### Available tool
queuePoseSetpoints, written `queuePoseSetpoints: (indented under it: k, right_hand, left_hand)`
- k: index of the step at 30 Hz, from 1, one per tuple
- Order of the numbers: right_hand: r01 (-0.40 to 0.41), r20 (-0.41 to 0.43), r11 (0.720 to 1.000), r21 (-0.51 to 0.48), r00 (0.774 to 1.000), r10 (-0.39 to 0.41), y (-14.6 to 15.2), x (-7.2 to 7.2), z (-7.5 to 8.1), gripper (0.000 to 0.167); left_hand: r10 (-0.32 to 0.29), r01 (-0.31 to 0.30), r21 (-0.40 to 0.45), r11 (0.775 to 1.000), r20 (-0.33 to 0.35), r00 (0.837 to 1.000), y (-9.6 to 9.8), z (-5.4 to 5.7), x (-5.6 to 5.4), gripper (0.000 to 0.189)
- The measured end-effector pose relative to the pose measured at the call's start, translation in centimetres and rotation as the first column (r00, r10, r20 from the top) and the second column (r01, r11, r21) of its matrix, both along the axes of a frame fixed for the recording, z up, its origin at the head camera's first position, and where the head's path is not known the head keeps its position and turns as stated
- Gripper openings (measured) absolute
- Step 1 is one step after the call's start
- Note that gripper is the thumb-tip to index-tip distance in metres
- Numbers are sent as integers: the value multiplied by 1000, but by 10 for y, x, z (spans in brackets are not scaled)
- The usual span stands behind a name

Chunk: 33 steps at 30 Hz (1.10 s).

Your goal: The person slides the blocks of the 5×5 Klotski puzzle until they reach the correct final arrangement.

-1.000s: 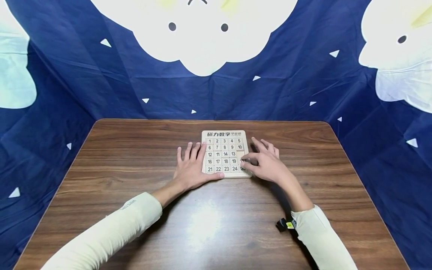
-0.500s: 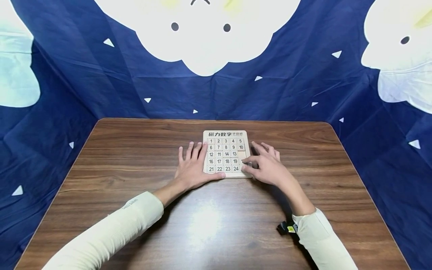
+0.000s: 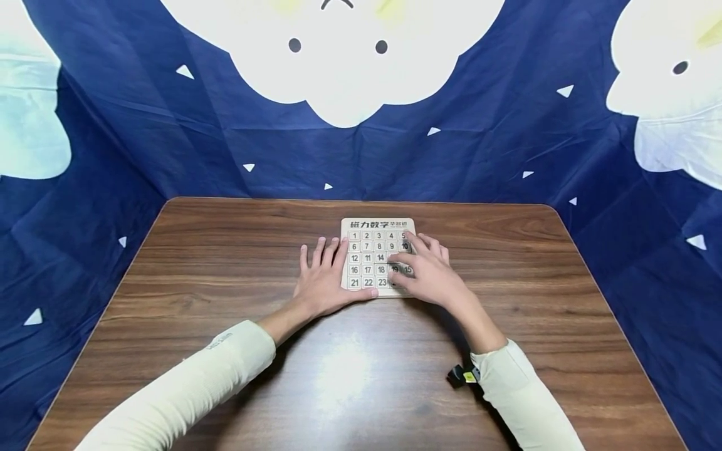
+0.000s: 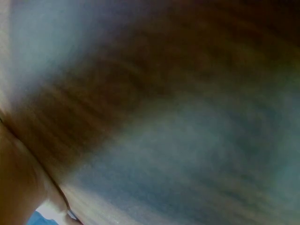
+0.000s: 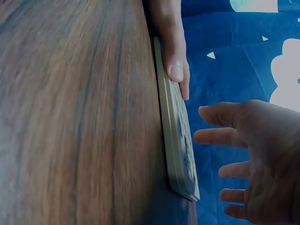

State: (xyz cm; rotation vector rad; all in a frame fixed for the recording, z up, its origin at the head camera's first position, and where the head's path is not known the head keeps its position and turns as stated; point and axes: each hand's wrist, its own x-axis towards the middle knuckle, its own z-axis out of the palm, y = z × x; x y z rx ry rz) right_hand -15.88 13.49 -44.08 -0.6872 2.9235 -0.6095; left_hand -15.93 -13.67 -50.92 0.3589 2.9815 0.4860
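A pale number sliding puzzle [image 3: 369, 224] lies flat on the table, rows of numbered tiles facing up. My left hand [image 3: 321, 282] rests along its left side with fingers spread and straight, the thumb lying at the bottom edge. Over the right part of the board is my right hand [image 3: 433, 275], fingers loosely bent and apart, covering tiles near the 13 and 24 places. The right wrist view shows the thumb and index finger [image 5: 220, 137] raised off the board, with nothing between them. The left wrist view is mostly blurred tabletop.
The brown wooden table [image 3: 225, 250] has rounded far corners. Blue cloth [image 3: 259, 144] with white cloud shapes hangs behind it and at both sides. A small black device [image 3: 455, 376] with a yellow-green tag is at the right cuff.
My right hand has moved left across the puzzle, from the right-hand column to the column beside it. The 15 tile now shows. My left hand stays at the board's side.
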Motion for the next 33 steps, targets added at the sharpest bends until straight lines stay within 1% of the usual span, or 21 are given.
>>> queuePoseSetpoints:
  k: [4, 7, 11, 16, 20, 22, 27, 33]
  right_hand:
    - [31, -21, 999, 27, 999, -31, 7, 6, 4, 31]
    - [50, -20, 998, 45, 999, -49, 14, 12, 6, 29]
    - [57, -9, 997, 55, 998, -56, 18, 13, 5, 35]
    - [74, 6, 995, 70, 997, -74, 18, 7, 0, 44]
    - [84, 16, 994, 69, 996, -85, 18, 5, -3, 46]
    - [75, 6, 996, 56, 997, -76, 17, 5, -3, 44]
    - [14, -17, 1000, 25, 1000, -13, 12, 8, -3, 38]
    - [-5, 0, 999, 36, 1000, 5, 5, 10, -2, 37]
  left_hand:
    - [-2, 2, -3, 1000, 2, 1000, 0, 0, 0, 147]
    - [-3, 3, -1, 1000, -4, 1000, 1, -1, 0, 146]
    - [-1, 1, 3, 1000, -14, 1000, 1, 0, 0, 146]
    - [3, -3, 14, 1000, 0, 1000, 1, 0, 0, 147]
    - [3, -3, 11, 1000, 10, 1000, 1, 0, 0, 147]
    - [0, 0, 13, 1000, 13, 1000, 1, 0, 1, 147]
    - [-1, 1, 17, 1000, 8, 1000, 1, 3, 2, 147]
    - [3, -3, 17, 1000, 4, 1000, 1, 1, 1, 147]
